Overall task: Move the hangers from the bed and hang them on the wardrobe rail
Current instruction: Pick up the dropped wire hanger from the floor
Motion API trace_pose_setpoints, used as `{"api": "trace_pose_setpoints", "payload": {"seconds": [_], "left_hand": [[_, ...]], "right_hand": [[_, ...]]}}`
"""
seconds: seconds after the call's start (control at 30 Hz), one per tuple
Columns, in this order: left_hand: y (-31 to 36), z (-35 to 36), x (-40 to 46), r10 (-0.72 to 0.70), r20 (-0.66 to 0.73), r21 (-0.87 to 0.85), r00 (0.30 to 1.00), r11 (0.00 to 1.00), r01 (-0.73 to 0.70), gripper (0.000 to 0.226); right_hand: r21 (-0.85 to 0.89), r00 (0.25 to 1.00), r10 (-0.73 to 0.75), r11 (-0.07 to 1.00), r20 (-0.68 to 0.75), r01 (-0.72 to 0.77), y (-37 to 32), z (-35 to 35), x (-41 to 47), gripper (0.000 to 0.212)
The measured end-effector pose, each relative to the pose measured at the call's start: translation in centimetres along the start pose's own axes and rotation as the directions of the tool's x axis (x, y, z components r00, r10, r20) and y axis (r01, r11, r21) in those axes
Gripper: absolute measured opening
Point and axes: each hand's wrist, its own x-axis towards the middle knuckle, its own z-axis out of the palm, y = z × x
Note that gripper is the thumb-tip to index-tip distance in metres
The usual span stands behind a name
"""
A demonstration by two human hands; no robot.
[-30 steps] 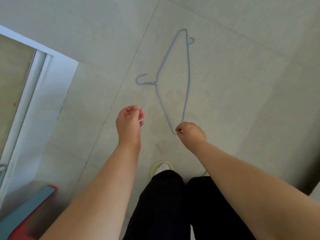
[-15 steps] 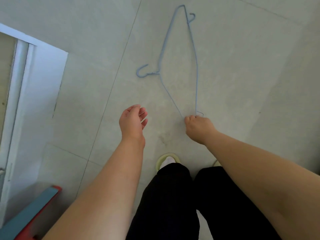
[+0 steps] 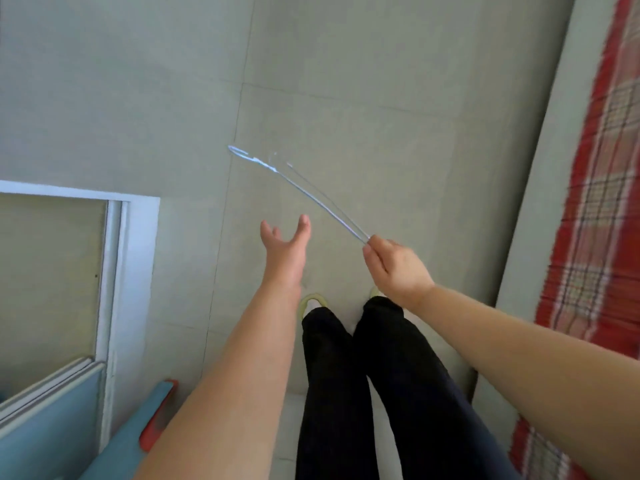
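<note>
A thin light-blue wire hanger [image 3: 304,192] is up off the grey tile floor, seen almost edge-on and blurred, its hook pointing up-left. My right hand [image 3: 394,268] pinches the hanger's lower corner between thumb and fingers. My left hand [image 3: 285,247] is beside it, to the left, with fingers spread and holding nothing. The bed [image 3: 595,209], with a red plaid cover, runs along the right edge. No wardrobe rail is in sight.
A white-framed doorway or cabinet opening [image 3: 117,271] lies at the left. Blue and red panels [image 3: 138,431] lean at the lower left. My legs in black trousers [image 3: 346,393] and light shoes stand on the tiled floor [image 3: 346,81].
The hanger lay flat on the floor with my right hand at its corner; now that hand has lifted it. My left hand has opened. The view has swung, bringing the bed in.
</note>
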Motion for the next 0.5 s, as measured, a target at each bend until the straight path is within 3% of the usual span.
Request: {"api": "trace_pose_setpoints", "payload": {"seconds": [0.1,0.23,0.37,0.43,0.5], "left_hand": [[5.1,2.6,-4.7,0.080,-0.011,0.110,0.997,0.991,-0.079,0.086],[12.0,7.7,-8.7,0.301,-0.047,0.183,0.952,0.940,-0.288,0.071],[16.7,14.9,-12.0,0.467,0.082,0.336,0.881,0.819,-0.465,0.037],[18.1,19.1,-14.1,0.541,0.088,0.423,0.837,0.740,-0.523,0.035],[18.9,24.1,-16.7,0.662,0.096,0.533,0.743,0.596,-0.600,0.034]], "right_hand": [[0.234,0.981,0.109,0.970,-0.160,-0.069,-1.9,-7.0,-4.6,0.040],[0.383,0.943,0.252,0.911,-0.216,-0.156,-1.2,-15.4,-8.2,0.053],[0.575,0.885,0.382,0.800,-0.265,-0.174,2.2,-22.5,-11.2,0.056],[0.630,0.865,0.421,0.758,-0.273,-0.170,4.5,-25.8,-12.5,0.051],[0.669,0.838,0.468,0.722,-0.280,-0.180,7.2,-29.2,-13.7,0.040]]}}
